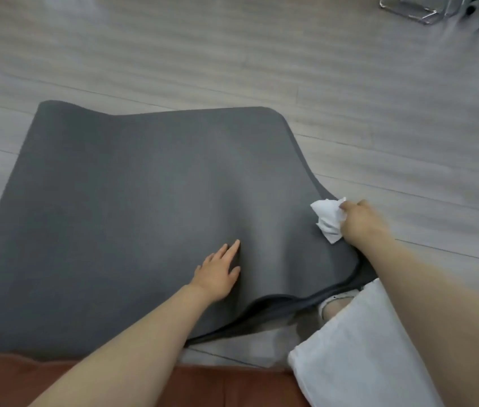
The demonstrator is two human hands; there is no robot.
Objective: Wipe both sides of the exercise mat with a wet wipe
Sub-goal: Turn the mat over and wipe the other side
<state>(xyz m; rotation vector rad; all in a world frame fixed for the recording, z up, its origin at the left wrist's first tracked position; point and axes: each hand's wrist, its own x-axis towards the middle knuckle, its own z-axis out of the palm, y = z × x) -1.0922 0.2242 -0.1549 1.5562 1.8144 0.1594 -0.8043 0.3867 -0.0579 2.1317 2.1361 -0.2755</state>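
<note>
While the grey exercise mat (132,201) spreads over the pale plank floor (232,54), most of it lies out to the left of and beyond the left hand (217,273), its far edge curling up a little at both corners. Nearer than that hand, along the bottom of the view, sits a rust-brown cushion or seat (12,380). The left hand rests flat on the mat's top face with its fingers straight and slightly spread, pressing down and holding nothing. Between the two hands the mat buckles into a soft ridge, and its near edge lifts off the floor in a wavy fold, so a dark gap shows beneath it. The right hand (358,220) sits at the mat's right edge with its fingers curled tightly round a crumpled white wet wipe (327,220), which sticks out to the left of the knuckles and touches the mat. Below the right forearm, a white trouser leg (358,348) and a pale shoe (336,301) stand just beside the lifted fold. Far beyond the right hand, in the top corner, a blurred clear object with a metal frame (414,8) stands on the floor.
</note>
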